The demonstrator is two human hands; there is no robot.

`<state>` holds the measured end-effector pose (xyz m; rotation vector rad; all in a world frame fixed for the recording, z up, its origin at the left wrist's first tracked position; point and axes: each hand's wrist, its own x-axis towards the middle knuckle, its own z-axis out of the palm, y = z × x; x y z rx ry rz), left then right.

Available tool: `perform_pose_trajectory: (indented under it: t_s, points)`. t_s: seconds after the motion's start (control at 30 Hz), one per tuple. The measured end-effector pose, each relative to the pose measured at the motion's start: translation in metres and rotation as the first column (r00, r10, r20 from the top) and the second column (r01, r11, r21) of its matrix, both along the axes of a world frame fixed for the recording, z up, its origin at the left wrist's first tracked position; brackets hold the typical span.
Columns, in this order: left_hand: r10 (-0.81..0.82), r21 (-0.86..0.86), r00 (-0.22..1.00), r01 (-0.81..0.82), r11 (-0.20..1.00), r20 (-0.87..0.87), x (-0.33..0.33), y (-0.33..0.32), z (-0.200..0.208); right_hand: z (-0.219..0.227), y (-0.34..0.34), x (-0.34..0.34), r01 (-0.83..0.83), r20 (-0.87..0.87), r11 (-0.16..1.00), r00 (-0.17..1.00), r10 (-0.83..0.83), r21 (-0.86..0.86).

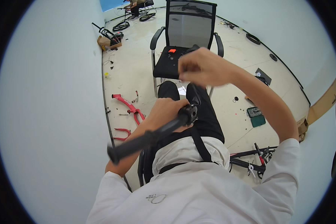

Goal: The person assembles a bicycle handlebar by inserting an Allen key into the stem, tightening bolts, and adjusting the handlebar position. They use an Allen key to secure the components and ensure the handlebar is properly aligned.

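A black bicycle handlebar (162, 130) slants across my lap, its thick rubber grip (127, 149) pointing to the lower left. My left hand (167, 112) is wrapped round the bar close to a dark metal clamp (191, 113). A thin black lever-like part (196, 98) rises from beside that clamp. Above it, my right hand (205, 67) is raised with its fingers curled closed and slightly blurred. What those fingers hold, if anything, is hidden. Behind the right hand, a black end piece (193, 48) shows in part.
A black mesh chair (190, 31) faces me, with an orange item (172, 50) and small parts on its seat. Red frame pieces (128, 104) lie on the left floor. At right are a dark bicycle frame (246, 160) and a green case (257, 120). Another person (136, 5) sits far back.
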<state>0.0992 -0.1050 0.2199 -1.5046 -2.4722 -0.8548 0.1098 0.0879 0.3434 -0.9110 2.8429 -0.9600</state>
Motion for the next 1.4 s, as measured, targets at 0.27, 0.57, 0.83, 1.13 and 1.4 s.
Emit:
perform_pose_trajectory:
  t_s: [0.27,0.57,0.83,1.13,1.4]
  points:
    - [-0.075,0.344,0.995,0.049,0.938,0.061,-0.005,-0.002,0.023,-0.052,0.045,-0.003,0.299,0.212,0.885,0.949,-0.235,-0.357]
    - [-0.051,0.388,0.935,-0.095,0.917,0.352,-0.013,-0.002,0.009,-0.075,0.034,0.065,0.412,-0.087,0.906,0.903,-0.42,-0.095]
    - [-0.123,0.28,0.983,0.08,0.957,0.14,-0.016,0.011,-0.003,-0.047,-0.014,0.094,-0.066,-0.526,0.98,0.836,0.157,0.188]
    - [-0.174,0.352,0.946,0.07,0.933,0.274,0.007,0.005,0.0,-0.047,0.037,-0.019,0.266,-0.024,0.945,0.961,-0.275,-0.19]
    - [0.038,0.432,0.949,-0.178,0.884,0.312,-0.02,-0.007,-0.005,-0.08,0.004,0.089,0.236,-0.291,0.97,0.925,-0.245,-0.065]
